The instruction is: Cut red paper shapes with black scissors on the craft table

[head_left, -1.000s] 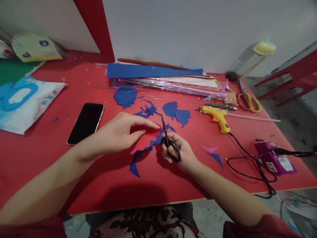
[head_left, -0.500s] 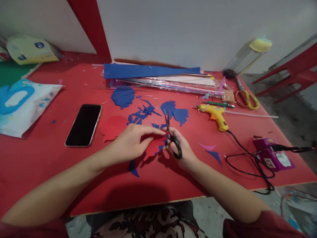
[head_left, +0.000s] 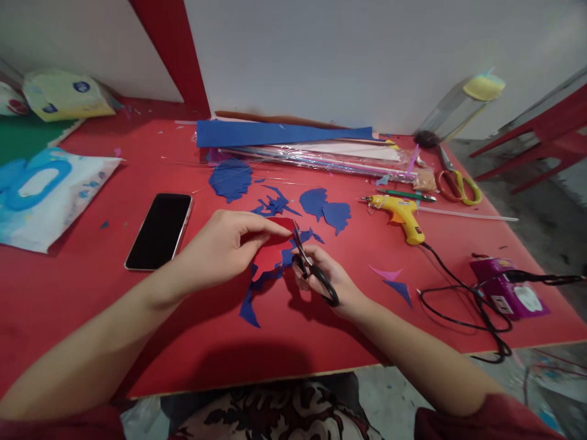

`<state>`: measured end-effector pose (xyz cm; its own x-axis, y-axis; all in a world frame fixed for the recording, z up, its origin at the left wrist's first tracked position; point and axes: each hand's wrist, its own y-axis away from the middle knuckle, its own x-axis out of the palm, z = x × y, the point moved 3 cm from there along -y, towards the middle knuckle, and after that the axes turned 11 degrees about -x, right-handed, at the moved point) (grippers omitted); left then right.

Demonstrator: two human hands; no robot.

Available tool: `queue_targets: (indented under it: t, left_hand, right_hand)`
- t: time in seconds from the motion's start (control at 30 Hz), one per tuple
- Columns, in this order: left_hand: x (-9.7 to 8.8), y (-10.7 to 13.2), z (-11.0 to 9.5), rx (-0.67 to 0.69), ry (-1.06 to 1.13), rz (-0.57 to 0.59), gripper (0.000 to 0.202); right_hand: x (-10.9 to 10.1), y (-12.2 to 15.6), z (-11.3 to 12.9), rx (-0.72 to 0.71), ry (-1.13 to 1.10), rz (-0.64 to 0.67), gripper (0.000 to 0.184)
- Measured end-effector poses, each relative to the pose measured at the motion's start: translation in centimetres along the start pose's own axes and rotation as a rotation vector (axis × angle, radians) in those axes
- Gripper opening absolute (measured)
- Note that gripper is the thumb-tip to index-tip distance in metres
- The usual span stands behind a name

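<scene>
My left hand point(head_left: 229, 247) pinches a red cutout with a wavy edge point(head_left: 268, 260) between thumb and fingers. Dark blue sheet point(head_left: 287, 255) shows along the cutout's right edge. My right hand point(head_left: 332, 278) grips small scissors with black handles point(head_left: 324, 283), their blades angled up and left at that blue edge by my left fingertips. A pointed blue scrap point(head_left: 249, 310) lies below the cutout. Behind my hands are blue offcuts point(head_left: 275, 200) and wavy-edged blue cutouts point(head_left: 337, 216), with another blue one point(head_left: 230, 179) further left.
A phone point(head_left: 159, 232) and a wipes pack point(head_left: 55, 198) lie left. Blue strips point(head_left: 284, 133) and wrapped sticks line the wall. To the right are a yellow glue gun point(head_left: 401, 215), larger scissors point(head_left: 460, 184) and a purple power box point(head_left: 507, 287) with a looping cord.
Both hands have shifted left, with the cutout and scissors. The scissors now lean further left. My left hand now covers the place where a second red piece lay.
</scene>
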<state>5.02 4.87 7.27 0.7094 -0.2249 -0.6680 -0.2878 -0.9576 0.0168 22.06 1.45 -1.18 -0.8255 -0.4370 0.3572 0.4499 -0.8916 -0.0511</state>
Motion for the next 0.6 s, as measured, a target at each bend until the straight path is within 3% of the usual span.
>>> queue_targets:
  t: [0.4, 0.6]
  left_hand:
    - [-0.09, 0.19, -0.50, 0.057, -0.017, -0.050, 0.028]
    - [-0.28, 0.15, -0.41, 0.048, 0.002, -0.079, 0.027]
  right_hand:
    - [0.05, 0.02, 0.11, -0.023, -0.021, 0.018, 0.050]
    - [0.33, -0.03, -0.32, 0.071, -0.268, -0.047, 0.047]
